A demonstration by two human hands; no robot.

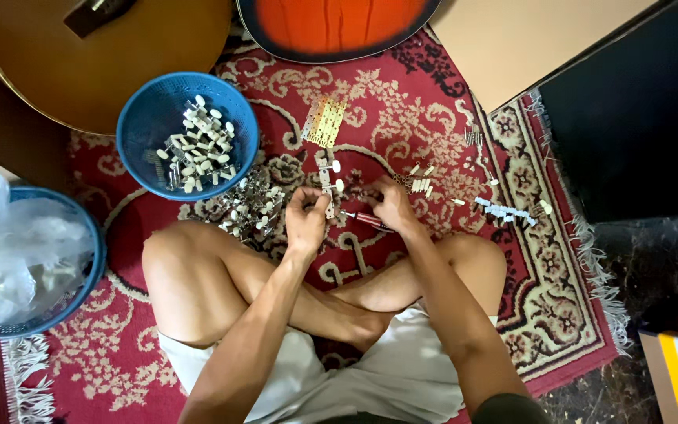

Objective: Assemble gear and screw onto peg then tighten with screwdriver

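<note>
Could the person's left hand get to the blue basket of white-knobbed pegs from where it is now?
Probably yes. The left hand holds a strip of pegs, and the blue basket lies open-topped just beyond the left knee. Only a loose pile of pegs on the rug lies between, but the hand is occupied.

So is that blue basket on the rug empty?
No, the blue basket holds a pile of metal tuning pegs with cream knobs.

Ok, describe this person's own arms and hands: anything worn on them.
Both forearms are bare to the bottom edge of the view. The left hand and right hand wear no gloves; no watch, ring or bracelet shows. A dark sleeve edge appears at the right arm.
</note>
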